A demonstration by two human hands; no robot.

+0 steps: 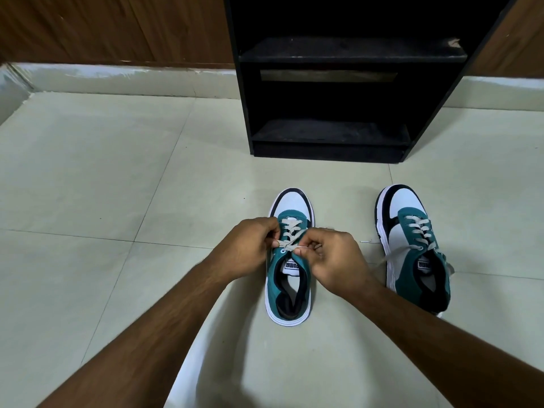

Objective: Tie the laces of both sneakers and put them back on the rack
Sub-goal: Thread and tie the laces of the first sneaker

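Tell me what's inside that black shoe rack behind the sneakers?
The black wooden shoe rack shows two dark shelves, both bare of shoes where visible. A pale strip shows through a slot in its back panel. The deep corners are too dark to judge, and the top is cut off.

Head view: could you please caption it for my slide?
Both hands tie the left sneaker's laces; the right sneaker waits before the rack.

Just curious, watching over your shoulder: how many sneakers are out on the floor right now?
2. One teal-and-white sneaker sits on the pale tiled floor between both hands, laces being worked. The other teal-and-white sneaker stands apart to its right, laces loose. The black rack shelves look bare.
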